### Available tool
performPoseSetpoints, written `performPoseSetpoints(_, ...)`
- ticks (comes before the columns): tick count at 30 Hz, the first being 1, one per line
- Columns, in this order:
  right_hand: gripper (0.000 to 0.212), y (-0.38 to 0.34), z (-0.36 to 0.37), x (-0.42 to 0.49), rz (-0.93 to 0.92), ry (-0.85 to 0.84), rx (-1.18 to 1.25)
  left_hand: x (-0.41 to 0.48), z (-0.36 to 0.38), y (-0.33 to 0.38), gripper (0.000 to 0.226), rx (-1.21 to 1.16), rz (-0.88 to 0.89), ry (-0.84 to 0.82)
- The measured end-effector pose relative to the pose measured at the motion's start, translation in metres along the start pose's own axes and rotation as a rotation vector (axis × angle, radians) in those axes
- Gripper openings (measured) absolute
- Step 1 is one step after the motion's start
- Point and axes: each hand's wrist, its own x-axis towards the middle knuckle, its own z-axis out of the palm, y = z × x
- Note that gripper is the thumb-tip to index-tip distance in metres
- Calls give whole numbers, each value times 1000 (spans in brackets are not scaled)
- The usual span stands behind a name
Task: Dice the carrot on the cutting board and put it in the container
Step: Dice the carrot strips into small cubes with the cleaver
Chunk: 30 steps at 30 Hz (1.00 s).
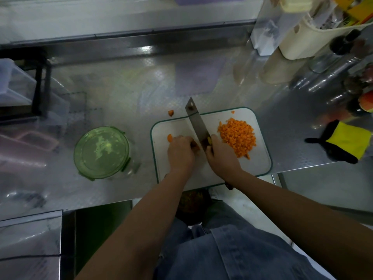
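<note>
A white cutting board with a green rim lies on the steel counter. A heap of diced carrot covers its right half. My left hand presses down on a carrot piece, most of it hidden under the fingers. My right hand grips the handle of a cleaver, whose blade runs up and away between both hands. A stray carrot chunk lies on the counter just beyond the board. The green round container stands left of the board with its lid on.
A yellow and black cloth lies right of the board. Bottles and a cream tub crowd the back right corner. Clear plastic boxes sit on a black rack at the left. The counter's front edge runs just below the board.
</note>
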Motion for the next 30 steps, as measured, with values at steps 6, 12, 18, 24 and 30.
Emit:
performPoseSetpoints(6, 22, -5, 1, -1, -56, -40, -48, 1, -3, 3, 17, 68, -54, 21)
performPoseSetpoints(12, 29, -2, 5, -2, -72, -64, -55, 2, 1, -1, 16, 52, -42, 1)
performPoseSetpoints(18, 29, -1, 12, 2, -62, -66, -69, 4, 5, -6, 13, 73, -35, -14)
performPoseSetpoints(24, 25, 6, 7, 4, -19, -32, -23, 5, 3, -4, 12, 89, -36, -13)
performPoseSetpoints(30, 24, 23, -11, 7, 98, 10, -23, 4, 2, -5, 17, 62, -79, -42)
